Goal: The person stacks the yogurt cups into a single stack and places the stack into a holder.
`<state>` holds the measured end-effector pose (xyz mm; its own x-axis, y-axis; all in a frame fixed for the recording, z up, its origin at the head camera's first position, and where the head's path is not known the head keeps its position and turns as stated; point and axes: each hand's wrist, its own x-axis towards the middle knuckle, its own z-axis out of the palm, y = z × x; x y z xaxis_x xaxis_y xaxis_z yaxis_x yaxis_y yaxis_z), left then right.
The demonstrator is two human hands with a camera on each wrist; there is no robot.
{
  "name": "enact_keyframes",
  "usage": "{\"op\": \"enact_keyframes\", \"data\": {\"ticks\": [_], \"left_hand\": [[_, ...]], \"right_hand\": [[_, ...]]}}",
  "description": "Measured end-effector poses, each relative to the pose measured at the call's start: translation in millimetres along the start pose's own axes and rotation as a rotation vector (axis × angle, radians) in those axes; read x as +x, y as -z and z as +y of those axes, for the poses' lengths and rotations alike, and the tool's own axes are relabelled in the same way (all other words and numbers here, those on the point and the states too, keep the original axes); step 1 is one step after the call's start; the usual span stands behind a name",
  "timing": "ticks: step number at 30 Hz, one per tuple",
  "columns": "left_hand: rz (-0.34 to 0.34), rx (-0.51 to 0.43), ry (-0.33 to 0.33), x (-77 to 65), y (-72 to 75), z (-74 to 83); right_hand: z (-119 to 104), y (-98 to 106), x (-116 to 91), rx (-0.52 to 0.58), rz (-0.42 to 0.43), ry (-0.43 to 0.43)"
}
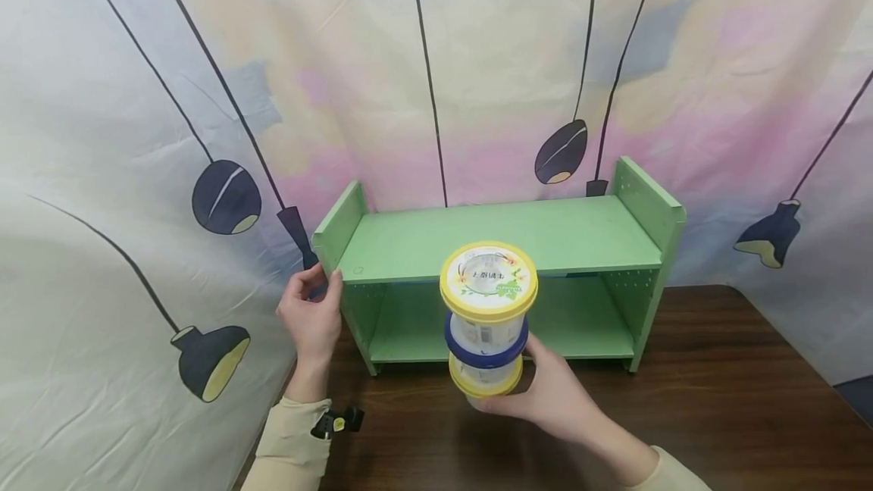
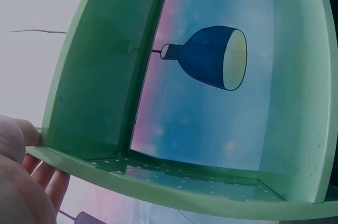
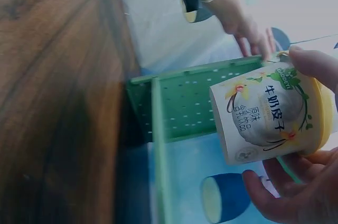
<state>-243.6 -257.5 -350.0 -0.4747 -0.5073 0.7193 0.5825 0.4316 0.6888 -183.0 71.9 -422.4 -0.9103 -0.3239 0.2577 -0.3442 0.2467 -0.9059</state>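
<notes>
My right hand (image 1: 555, 392) grips the lowest of a stack of three plastic tubs, in front of the green shelf (image 1: 498, 241). The top tub (image 1: 487, 283) has a yellow lid with a printed flower label, the middle tub (image 1: 486, 354) a dark blue lid, and the bottom tub (image 1: 477, 385) a yellow lid. In the right wrist view a printed white tub (image 3: 264, 115) lies between thumb and fingers. At the shelf's left side panel, my left hand (image 1: 317, 320) pinches the front edge; the left wrist view shows its thumb and fingers (image 2: 55, 187) on either side of that panel.
The two-level shelf stands at the back of a dark brown wooden table (image 1: 409, 430). Behind and to the left hangs a pale cloth (image 1: 491, 97) printed with lamps. Both side panels rise above the top board.
</notes>
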Motion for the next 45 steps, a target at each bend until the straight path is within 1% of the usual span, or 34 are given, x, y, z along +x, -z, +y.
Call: {"op": "enact_keyframes", "data": {"ticks": [11, 22, 27, 30, 37, 45], "left_hand": [[0.002, -0.002, 0.001, 0.8, 1.1, 3.1], [0.002, -0.007, 0.003, 0.6, 1.9, 2.1], [0.003, 0.011, 0.005, 1.1, 2.9, 1.1], [0.003, 0.019, 0.003, 0.7, 3.7, 0.4], [0.001, 0.028, -0.014, 0.3, 3.3, -1.5], [0.001, 0.027, -0.026, -0.5, 2.3, -2.6]], "right_hand": [[-37, 21, 4, 0.034, -0.028, 0.005], [-66, 37, 10, -0.045, 0.001, 0.035], [-80, 44, 14, -0.06, 0.012, 0.069], [-88, 48, 17, -0.059, 0.008, 0.074], [-101, 58, 23, -0.056, 0.002, 0.081], [-111, 67, 33, -0.066, 0.029, 0.104]]}}
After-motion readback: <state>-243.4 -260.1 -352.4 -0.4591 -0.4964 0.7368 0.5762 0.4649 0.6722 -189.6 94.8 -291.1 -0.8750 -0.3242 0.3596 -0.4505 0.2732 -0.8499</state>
